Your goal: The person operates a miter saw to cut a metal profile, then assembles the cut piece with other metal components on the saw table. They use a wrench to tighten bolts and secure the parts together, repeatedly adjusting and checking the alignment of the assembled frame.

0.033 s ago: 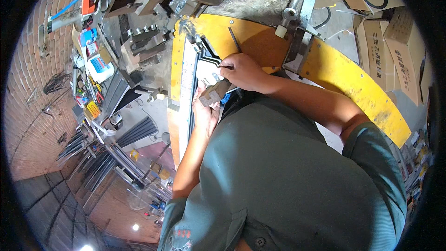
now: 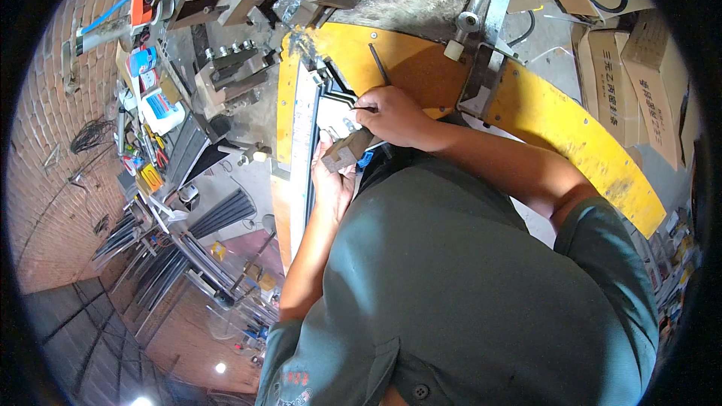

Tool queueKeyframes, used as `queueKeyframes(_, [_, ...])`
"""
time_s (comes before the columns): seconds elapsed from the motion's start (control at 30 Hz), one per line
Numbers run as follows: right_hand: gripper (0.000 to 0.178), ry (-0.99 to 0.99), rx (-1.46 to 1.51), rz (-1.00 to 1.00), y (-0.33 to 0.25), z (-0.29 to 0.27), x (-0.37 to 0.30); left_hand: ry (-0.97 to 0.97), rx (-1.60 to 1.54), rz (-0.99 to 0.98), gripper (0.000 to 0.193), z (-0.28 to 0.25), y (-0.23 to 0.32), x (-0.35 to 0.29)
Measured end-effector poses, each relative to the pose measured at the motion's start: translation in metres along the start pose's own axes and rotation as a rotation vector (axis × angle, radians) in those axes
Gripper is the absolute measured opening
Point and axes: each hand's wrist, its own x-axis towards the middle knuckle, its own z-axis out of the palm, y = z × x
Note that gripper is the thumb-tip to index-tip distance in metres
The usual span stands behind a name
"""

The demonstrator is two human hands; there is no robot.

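Note:
My left hand (image 2: 333,183) is closed around a brownish block (image 2: 347,152), thumb up along its side. Just beyond the block sits a pale metal part (image 2: 336,114) with dark stepped edges. My right hand (image 2: 396,115) is closed in a pinch on a thin dark rod (image 2: 364,109), whose tip reaches over that pale part. The rod's other end is hidden in my fingers. A small blue piece (image 2: 366,159) shows beside the block. A long light profile (image 2: 301,143) with dark edges runs along the left of my left hand.
A yellow plate (image 2: 421,68) curves around the work, with a dark pin-like rod (image 2: 380,64) lying on it. Heavy metal fixtures (image 2: 233,68) stand at the far left, and a clamp cylinder (image 2: 474,15) at the far right. Cardboard boxes (image 2: 628,83) lie farther right.

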Motion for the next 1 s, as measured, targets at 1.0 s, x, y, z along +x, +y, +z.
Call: queueKeyframes(1.0, [0.030, 0.390, -0.985, 0.151, -0.021, -0.003, -0.056, -0.225, -0.026, 0.016, 0.031, 0.012, 0.005, -0.001])
